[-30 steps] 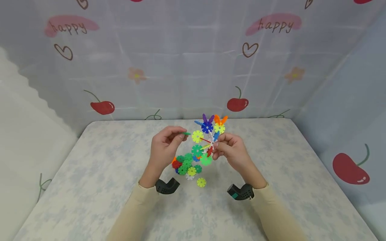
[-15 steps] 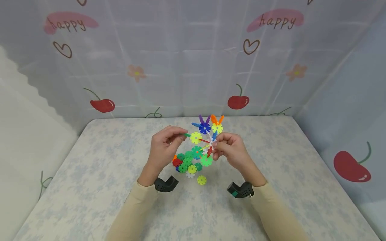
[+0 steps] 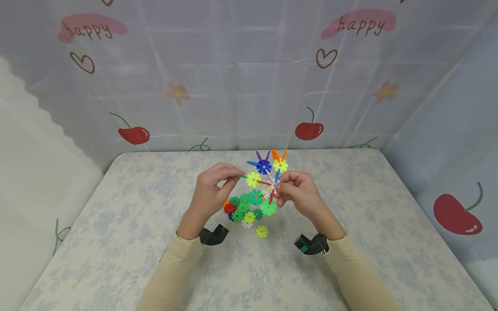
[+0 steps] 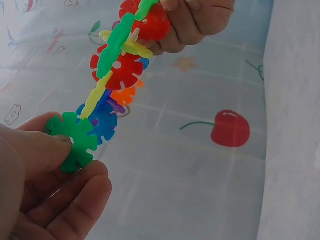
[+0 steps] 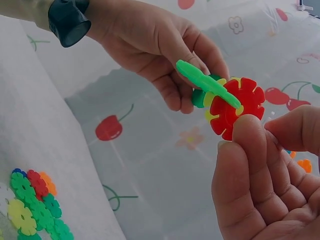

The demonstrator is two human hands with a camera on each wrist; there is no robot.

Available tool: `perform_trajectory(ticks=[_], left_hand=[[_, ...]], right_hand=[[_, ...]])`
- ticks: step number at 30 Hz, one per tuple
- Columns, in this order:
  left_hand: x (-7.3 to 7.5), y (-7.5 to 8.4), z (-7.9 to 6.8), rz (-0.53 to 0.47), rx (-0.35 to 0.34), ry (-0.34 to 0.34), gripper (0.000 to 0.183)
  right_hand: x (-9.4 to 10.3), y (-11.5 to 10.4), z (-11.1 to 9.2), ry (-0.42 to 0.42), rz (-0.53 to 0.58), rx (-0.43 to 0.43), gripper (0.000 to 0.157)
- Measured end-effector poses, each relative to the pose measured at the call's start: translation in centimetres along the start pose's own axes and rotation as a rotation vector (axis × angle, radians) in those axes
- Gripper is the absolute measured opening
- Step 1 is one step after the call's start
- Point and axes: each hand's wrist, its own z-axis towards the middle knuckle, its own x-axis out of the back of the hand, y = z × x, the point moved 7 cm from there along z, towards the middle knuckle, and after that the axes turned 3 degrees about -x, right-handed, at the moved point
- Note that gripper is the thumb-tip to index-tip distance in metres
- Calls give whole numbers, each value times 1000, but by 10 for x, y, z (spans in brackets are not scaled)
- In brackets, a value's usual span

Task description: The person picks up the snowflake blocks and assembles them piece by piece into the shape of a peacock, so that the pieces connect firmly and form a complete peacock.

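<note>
My left hand (image 3: 214,188) pinches a green notched plastic disc (image 4: 75,145) between thumb and fingers. The disc's edge meets a yellow disc (image 3: 253,179) on a joined structure of colourful snowflake discs, overlapping its notch in the left wrist view. With thumb and fingers, my right hand (image 3: 298,191) grips the structure near its white disc (image 3: 273,185), holding it up over the table. Red discs (image 4: 120,67) and a bright green disc (image 3: 268,207) belong to this structure. At its far end are a blue disc (image 3: 263,166) with purple petals and a yellow one with orange petals (image 3: 279,155).
A loose pile of mostly green discs (image 3: 241,209) lies on the table (image 3: 116,242) below the hands, with red, yellow and white ones among them. One yellow disc (image 3: 262,231) lies apart in front. A printed curtain (image 3: 233,86) rises behind the table.
My left hand has brought the green disc rightward to the yellow disc's edge. The structure has tilted and shifted slightly left, while the right hand keeps its grip.
</note>
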Motion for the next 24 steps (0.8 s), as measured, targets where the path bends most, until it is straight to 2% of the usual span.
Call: perform_trajectory(ticks=[10, 17, 20, 24], left_hand=[[-3, 7, 1, 106, -52, -11, 16], [-8, 9, 0, 79, -121, -86, 18], [-9, 9, -1, 75, -133, -98, 18], [-10, 7, -2, 78, -135, -95, 18]], right_hand=[[1, 2, 0, 31, -55, -26, 25], [3, 4, 1, 45, -63, -47, 26], [0, 5, 2, 30, -42, -41, 26], [1, 8, 2, 53, -21, -53, 25]])
